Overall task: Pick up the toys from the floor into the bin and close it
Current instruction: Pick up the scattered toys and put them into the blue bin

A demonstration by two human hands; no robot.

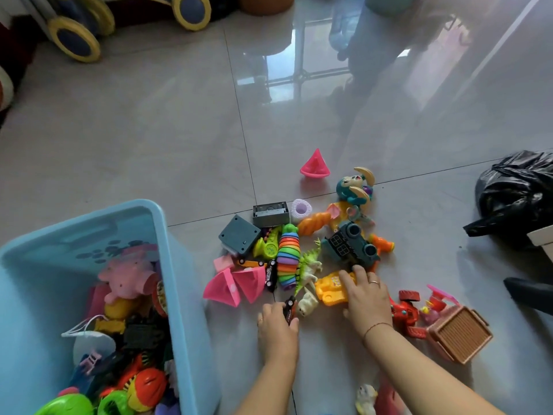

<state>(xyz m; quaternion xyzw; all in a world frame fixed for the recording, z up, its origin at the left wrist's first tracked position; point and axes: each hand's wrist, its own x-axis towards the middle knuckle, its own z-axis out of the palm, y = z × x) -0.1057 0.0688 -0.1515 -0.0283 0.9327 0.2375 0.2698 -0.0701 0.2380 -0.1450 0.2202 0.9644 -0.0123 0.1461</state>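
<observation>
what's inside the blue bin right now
The blue bin holds a heap of toys: a pink animal on top, a yellow toy, black pieces, an orange-red ball-like toy. The heap covers the bin's floor and anything lying under it.

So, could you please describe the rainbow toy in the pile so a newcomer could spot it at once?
Start at the blue bin on the left; the toy pile lies to its right. Mid-pile, between a yellow-green watch and a green dinosaur, is the rainbow toy. It alone is a row of ribbed, many-coloured segments.
</observation>
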